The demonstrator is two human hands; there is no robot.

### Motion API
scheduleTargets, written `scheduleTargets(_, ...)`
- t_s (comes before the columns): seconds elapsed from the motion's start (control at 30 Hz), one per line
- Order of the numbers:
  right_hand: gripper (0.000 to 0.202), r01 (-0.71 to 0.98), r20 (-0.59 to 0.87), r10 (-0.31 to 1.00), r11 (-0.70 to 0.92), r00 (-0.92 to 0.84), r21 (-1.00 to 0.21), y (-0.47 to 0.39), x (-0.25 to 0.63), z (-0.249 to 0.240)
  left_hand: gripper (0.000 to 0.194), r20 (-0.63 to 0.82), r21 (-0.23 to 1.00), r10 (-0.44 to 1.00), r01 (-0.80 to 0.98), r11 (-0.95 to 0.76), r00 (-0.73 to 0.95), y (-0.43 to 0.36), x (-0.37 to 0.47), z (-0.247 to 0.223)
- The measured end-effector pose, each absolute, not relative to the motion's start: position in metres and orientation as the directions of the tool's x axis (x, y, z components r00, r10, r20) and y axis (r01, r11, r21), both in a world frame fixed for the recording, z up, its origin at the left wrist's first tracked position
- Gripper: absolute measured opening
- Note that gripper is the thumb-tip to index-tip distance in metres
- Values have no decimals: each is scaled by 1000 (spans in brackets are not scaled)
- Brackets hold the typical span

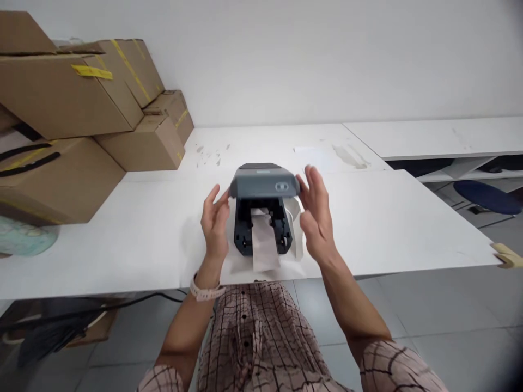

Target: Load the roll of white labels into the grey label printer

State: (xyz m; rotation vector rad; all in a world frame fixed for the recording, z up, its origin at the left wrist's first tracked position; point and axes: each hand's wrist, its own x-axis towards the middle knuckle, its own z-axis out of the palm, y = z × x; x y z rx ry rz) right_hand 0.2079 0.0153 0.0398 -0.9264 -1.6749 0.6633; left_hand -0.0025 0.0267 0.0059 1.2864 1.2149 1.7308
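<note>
A dark grey label printer [241, 234] stands on the white table with its lid [261, 185] raised. A strip of pale paper [265, 245] runs out of its black interior over the front edge. At the lid's left side is my left hand [216, 223], fingers apart and curved, fingertips at the lid's edge. My right hand [317, 218] is at the lid's right side, its fingers spread and partly touching the edge. White backing paper or a cable [297, 234] lies beside the printer on the right, partly hidden.
Cardboard boxes [61, 92] are stacked at the left of the table [388, 228]. A pale green bottle [26, 237] lies at the left edge. A blue stool [486, 197] stands beyond the table at the right. Black cables [134, 299] hang below the front edge.
</note>
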Motion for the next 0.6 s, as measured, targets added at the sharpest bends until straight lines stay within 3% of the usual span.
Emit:
scheduleTargets(0.1, 81, 290, 577, 806, 587, -129, -756, 56, 205, 71, 79, 274, 961, 942, 29, -273, -196, 67, -9, 8)
scheduleTargets(0.23, 80, 392, 647, 747, 646, -149, -655, 105, 194, 94, 105, -9, 1000, 1000, -17, 8, -25, 94, -7, -7)
scheduleTargets(0.33, 72, 496, 747, 649, 702, -147, -512, 126, 185, 93, 104, -38, 999, 999, -38, 37, -21, 96, -6, -19)
scheduleTargets(0.4, 55, 592, 753, 620, 699, -222, -401, 131, 178, 85, 99, -9, 1000, 999, -27, 8, -43, 96, -6, -24)
scheduleTargets(0.43, 48, 649, 691, 653, 677, -311, -347, 132, 175, 79, 98, 4, 1000, 999, -20, -5, -51, 96, -7, -26)
scheduleTargets(0.5, 44, 748, 421, 758, 621, -498, -233, 131, 169, 65, 96, 20, 1000, 998, -9, -21, -57, 97, -9, -29)
scheduleTargets(0.6, 34, 793, 22, 798, 601, -602, -104, 130, 161, 46, 95, 66, 998, 996, -14, -67, -59, 99, -11, -34)
